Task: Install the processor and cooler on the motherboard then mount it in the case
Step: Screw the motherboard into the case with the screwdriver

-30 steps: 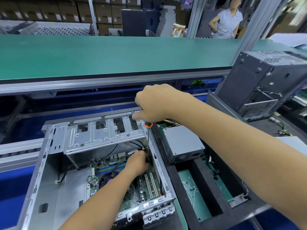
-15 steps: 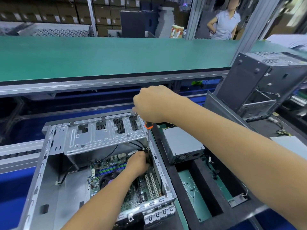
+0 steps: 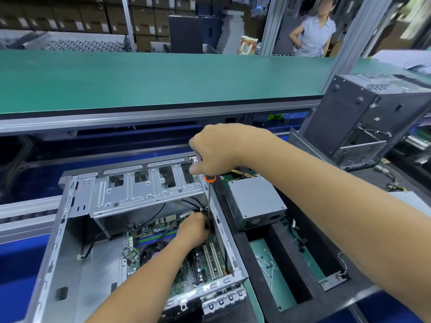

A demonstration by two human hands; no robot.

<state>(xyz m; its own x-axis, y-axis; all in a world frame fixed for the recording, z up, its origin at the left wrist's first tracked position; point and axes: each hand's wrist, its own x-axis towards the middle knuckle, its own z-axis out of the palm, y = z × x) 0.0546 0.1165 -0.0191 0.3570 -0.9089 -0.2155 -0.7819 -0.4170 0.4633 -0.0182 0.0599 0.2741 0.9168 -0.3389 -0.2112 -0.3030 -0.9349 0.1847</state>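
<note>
Orange-collared screwdriver gripped by right hand; left hand fingers pinch shaft above motherboard; no legible writing.

Bright even overhead light, soft shadows, wide-angle bowing, blurred edges.

a large "u" on the colourful bag behind the green shelf

Our right hand was raised, its fingers curled downward into a fist around a tool handle, forearm stretching back to the lower right. Below those fingers, our left hand reached forward and down, its fingers bunched at the tool's shaft, forearm extended.
</note>
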